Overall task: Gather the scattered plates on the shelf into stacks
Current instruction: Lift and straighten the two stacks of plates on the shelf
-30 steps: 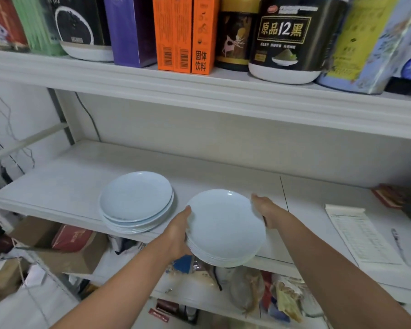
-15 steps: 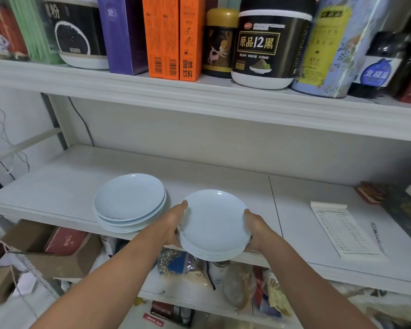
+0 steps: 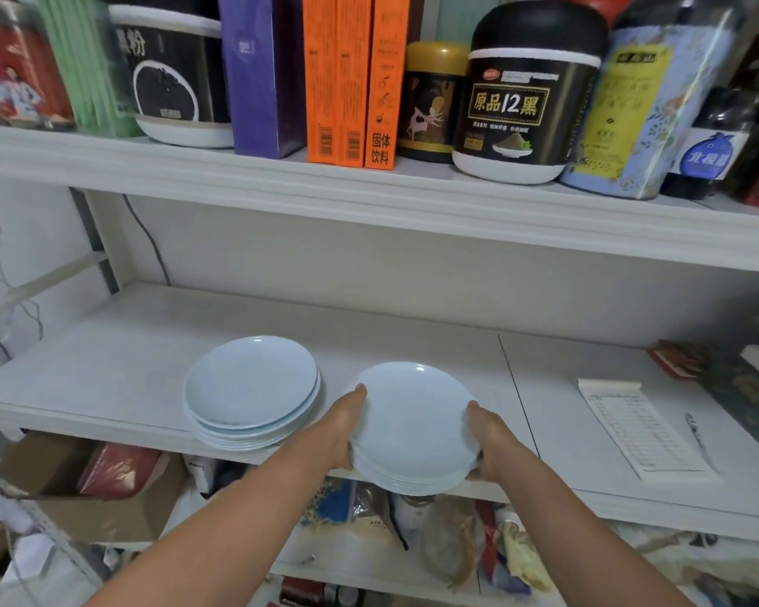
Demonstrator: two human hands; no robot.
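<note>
White wall (image 3: 27,238) at nine o'clock; upper shelf (image 3: 369,203) at twelve (crowded with tins); cardboard box (image 3: 106,497) at seven.

Soft, even indoor light fills the scene, fairly bright and without hard shadows. Small white glints sit on the far rims of the pale blue round plates (image 3: 415,424). Wide-angle bending curves the white painted upper shelf (image 3: 369,203), and its far-left red tin (image 3: 14,76) is smeared by blur.
</note>
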